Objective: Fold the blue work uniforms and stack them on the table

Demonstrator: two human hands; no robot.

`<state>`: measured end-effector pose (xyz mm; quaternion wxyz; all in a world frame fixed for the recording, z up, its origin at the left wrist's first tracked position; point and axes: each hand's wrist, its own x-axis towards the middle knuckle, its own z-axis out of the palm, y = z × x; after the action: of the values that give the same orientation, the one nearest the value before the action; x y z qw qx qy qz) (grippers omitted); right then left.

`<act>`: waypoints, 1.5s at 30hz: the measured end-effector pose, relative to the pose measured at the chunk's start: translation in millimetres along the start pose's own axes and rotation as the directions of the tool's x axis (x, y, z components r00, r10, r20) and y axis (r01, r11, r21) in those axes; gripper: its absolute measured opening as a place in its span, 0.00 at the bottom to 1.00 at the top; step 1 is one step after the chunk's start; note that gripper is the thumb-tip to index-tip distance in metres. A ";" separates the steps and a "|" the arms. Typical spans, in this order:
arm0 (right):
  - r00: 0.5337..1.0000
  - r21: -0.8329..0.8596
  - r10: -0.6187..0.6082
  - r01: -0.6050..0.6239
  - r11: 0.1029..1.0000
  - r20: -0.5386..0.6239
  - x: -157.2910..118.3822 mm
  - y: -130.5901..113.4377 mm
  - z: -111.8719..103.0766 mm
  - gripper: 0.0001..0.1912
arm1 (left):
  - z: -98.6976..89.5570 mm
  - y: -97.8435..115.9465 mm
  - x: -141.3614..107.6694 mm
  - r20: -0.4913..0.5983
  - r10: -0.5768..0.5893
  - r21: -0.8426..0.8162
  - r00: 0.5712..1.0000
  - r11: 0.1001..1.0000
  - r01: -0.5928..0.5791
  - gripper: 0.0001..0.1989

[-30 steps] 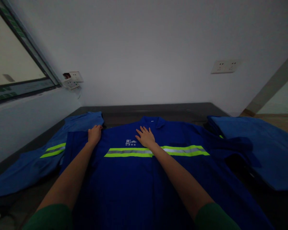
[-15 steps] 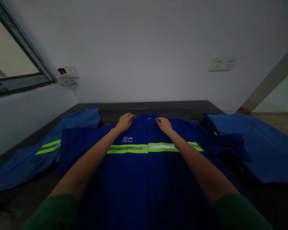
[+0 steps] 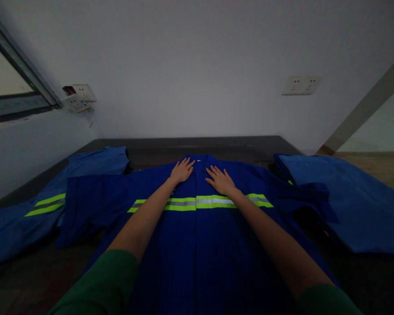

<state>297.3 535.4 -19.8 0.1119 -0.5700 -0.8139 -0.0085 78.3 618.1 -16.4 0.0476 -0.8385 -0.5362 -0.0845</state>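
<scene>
A dark blue work jacket (image 3: 170,236) lies spread front side up, its collar at the far end and a yellow-green and silver reflective band across the chest. My left hand (image 3: 183,169) rests flat on the jacket just left of the collar, fingers spread. On the other side of the front opening, my right hand (image 3: 220,179) lies flat on the upper chest below the collar, its fingers apart. Neither hand grips the cloth. My left forearm and hand cover most of the white chest logo.
The jacket lies on a dark table (image 3: 184,142) against a wall. Lighter blue garments (image 3: 98,162) with a reflective band lie at the left, partly under the sleeve. More folded blue clothing (image 3: 344,197) lies at the right. Wall sockets (image 3: 302,85) are above the table.
Both hands have opened from bent fingers at the collar to flat palms on the jacket front, my right hand slightly lower. The view has shifted a little to the right.
</scene>
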 end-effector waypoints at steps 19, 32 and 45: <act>0.978 0.018 0.082 -0.080 0.997 -0.190 -50.2 -60.0 -21.0 0.24 | -40.7 23.4 -156.7 -0.093 -0.120 -0.010 0.988 0.993 0.119 0.24; 0.995 0.038 -0.061 0.058 0.998 0.084 -101.2 -95.4 -6.8 0.34 | -21.9 -39.2 -186.7 0.026 -0.335 0.004 0.942 0.942 0.335 0.30; 0.996 0.008 -0.091 0.090 0.996 0.024 -61.7 -76.0 -4.8 0.31 | -35.2 -39.9 -162.0 -0.140 -0.258 -0.029 0.956 0.966 0.257 0.24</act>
<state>247.5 450.9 -18.3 0.1033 -0.5323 -0.8403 -0.0038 -27.6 484.6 -13.5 0.0703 -0.7535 -0.6357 -0.1525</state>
